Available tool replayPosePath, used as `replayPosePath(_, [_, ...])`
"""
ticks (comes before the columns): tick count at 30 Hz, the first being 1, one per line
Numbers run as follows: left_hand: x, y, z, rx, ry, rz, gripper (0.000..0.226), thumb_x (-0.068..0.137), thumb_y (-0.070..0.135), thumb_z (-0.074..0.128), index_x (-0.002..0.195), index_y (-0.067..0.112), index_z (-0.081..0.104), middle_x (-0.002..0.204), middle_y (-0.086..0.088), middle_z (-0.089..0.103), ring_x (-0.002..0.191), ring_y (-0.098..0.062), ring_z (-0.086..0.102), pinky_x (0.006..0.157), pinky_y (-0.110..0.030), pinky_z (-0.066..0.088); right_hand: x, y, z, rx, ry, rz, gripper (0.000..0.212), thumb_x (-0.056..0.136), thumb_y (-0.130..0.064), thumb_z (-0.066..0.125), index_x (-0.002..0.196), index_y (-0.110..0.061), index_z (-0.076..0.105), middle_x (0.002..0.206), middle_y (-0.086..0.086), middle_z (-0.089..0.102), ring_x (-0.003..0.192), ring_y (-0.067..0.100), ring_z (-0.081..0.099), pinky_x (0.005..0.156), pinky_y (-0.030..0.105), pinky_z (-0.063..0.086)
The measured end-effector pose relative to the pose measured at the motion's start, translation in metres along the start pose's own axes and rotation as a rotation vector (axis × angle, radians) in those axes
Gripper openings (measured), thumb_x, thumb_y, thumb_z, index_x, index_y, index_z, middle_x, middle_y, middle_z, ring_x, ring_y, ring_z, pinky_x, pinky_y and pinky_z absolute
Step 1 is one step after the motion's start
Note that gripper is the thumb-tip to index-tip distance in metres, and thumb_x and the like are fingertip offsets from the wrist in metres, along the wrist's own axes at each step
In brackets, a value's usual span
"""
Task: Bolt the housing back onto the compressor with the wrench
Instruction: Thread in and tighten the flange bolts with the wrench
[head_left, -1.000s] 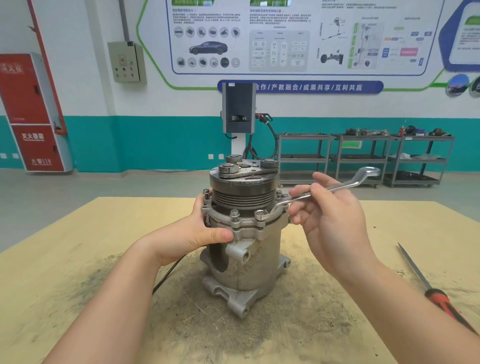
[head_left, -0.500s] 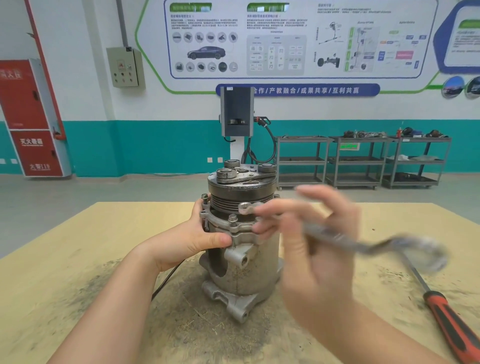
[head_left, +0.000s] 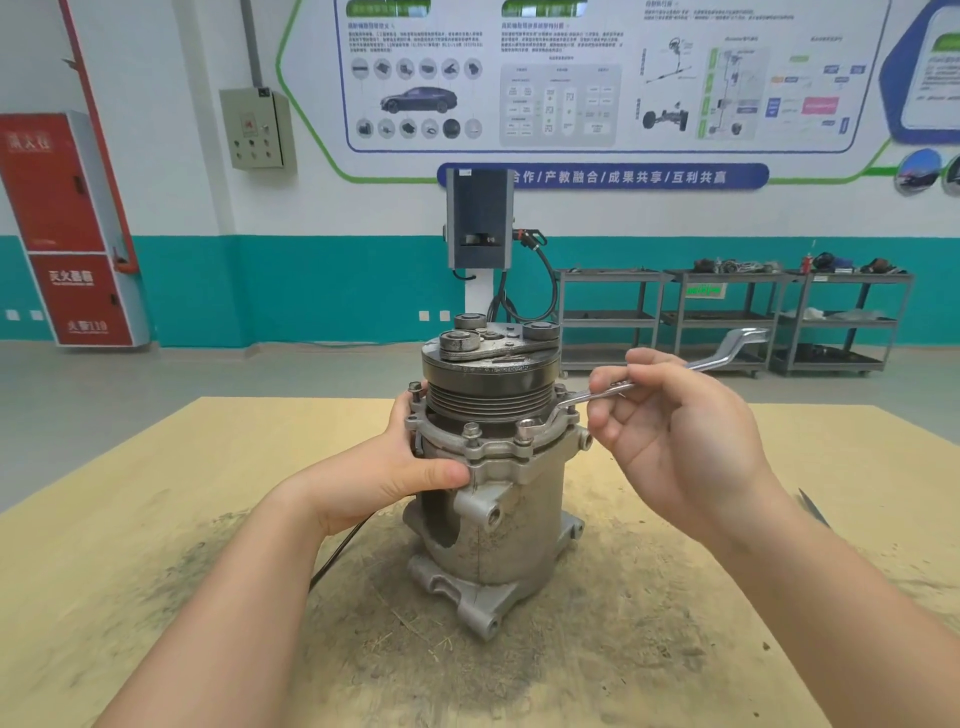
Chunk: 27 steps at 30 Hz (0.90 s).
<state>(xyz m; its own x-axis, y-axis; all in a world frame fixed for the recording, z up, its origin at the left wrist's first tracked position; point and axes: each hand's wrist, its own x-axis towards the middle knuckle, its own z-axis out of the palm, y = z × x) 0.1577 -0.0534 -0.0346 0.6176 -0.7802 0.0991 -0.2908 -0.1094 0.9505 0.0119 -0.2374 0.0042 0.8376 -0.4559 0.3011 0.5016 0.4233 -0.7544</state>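
Observation:
The grey metal compressor (head_left: 514, 525) stands upright on the wooden table (head_left: 156, 493), with a dark grooved pulley (head_left: 488, 384) on top. Its housing flange (head_left: 498, 457) carries several bolts around the rim. My left hand (head_left: 395, 473) grips the left side of the flange, thumb across the front. My right hand (head_left: 670, 436) holds a silver wrench (head_left: 602, 397) by its shaft. The wrench's ring end sits on a front-right bolt (head_left: 525, 428); its other end (head_left: 737, 340) points up to the right.
A screwdriver tip (head_left: 813, 506) shows at the table's right edge behind my right forearm. A black cable (head_left: 337, 551) runs from under my left wrist. Dirt and grit lie around the compressor base. Metal shelves (head_left: 727, 317) stand by the far wall.
My right hand swung the wrench out toward the right and down, then brought it back up onto the front-right bolt. My left hand kept its hold on the flange.

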Motion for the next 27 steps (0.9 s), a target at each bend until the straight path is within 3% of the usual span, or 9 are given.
replayPosePath(5, [0.0,-0.001,0.0,-0.021,0.002,0.005,0.153,0.023,0.066,0.093,0.149,0.034,0.013,0.147,0.007,0.048,0.135,-0.015,0.048,0.119,-0.045,0.031,0.004,0.004,-0.004,0.008,-0.031,0.019,0.022,0.095,0.005,0.037,0.087,-0.015,0.034,0.068,0.014,0.064,0.05,0.023,0.057,0.054,0.028,0.045])
replayPosePath(9, [0.001,-0.001,0.0,-0.019,-0.004,-0.001,0.155,0.022,0.068,0.092,0.15,0.035,0.011,0.149,0.006,0.044,0.137,-0.017,0.045,0.12,-0.046,0.03,0.005,0.006,-0.003,-0.022,-0.03,-0.03,0.024,0.096,0.008,0.039,0.091,-0.015,0.032,0.066,0.014,0.066,0.049,0.021,0.059,0.052,0.027,0.048])
replayPosePath(15, [0.002,-0.002,-0.001,-0.023,-0.008,0.004,0.155,0.023,0.067,0.092,0.15,0.034,0.011,0.15,0.006,0.045,0.137,-0.016,0.045,0.12,-0.046,0.03,-0.012,0.024,-0.004,-0.054,-0.07,-0.337,0.026,0.097,0.01,0.029,0.091,-0.016,0.03,0.065,0.009,0.065,0.046,0.025,0.058,0.047,0.023,0.043])
replayPosePath(18, [0.002,-0.003,-0.002,-0.021,-0.011,0.003,0.154,0.024,0.067,0.093,0.15,0.035,0.011,0.149,0.007,0.046,0.136,-0.016,0.046,0.119,-0.046,0.03,-0.022,0.037,-0.002,-0.124,-0.078,-0.515,0.018,0.095,0.0,0.035,0.092,-0.017,0.031,0.073,0.013,0.063,0.051,0.027,0.061,0.051,0.026,0.048])
replayPosePath(20, [0.003,-0.003,-0.002,-0.025,-0.008,0.006,0.154,0.025,0.066,0.093,0.15,0.036,0.01,0.149,0.005,0.045,0.137,-0.017,0.046,0.119,-0.047,0.03,-0.028,0.047,0.0,-0.289,-0.117,-0.725,0.014,0.098,-0.008,0.039,0.096,-0.021,0.035,0.081,0.015,0.06,0.057,0.025,0.065,0.055,0.03,0.053])
replayPosePath(23, [0.003,-0.004,-0.002,-0.029,-0.002,0.014,0.153,0.026,0.065,0.094,0.15,0.035,0.01,0.149,0.005,0.046,0.137,-0.017,0.046,0.119,-0.047,0.03,-0.036,0.053,0.003,-0.729,-0.265,-1.032,0.003,0.099,-0.022,0.053,0.101,-0.021,0.051,0.088,0.005,0.061,0.075,0.017,0.068,0.066,0.027,0.056])
replayPosePath(25, [0.003,-0.006,-0.002,-0.03,0.001,0.025,0.147,0.031,0.061,0.095,0.149,0.033,0.013,0.145,0.006,0.051,0.134,-0.013,0.05,0.118,-0.046,0.032,-0.039,0.054,0.003,-0.992,-0.341,-1.152,0.011,0.09,-0.017,0.066,0.098,-0.011,0.061,0.091,0.007,0.064,0.084,0.016,0.064,0.073,0.023,0.054])
replayPosePath(27, [0.003,-0.007,-0.003,-0.024,0.003,0.03,0.142,0.036,0.056,0.096,0.149,0.033,0.015,0.143,0.006,0.054,0.131,-0.011,0.052,0.118,-0.046,0.033,-0.042,0.055,0.007,-1.071,-0.394,-1.182,0.018,0.088,-0.012,0.069,0.103,-0.013,0.06,0.096,0.008,0.064,0.089,0.016,0.063,0.075,0.024,0.054])
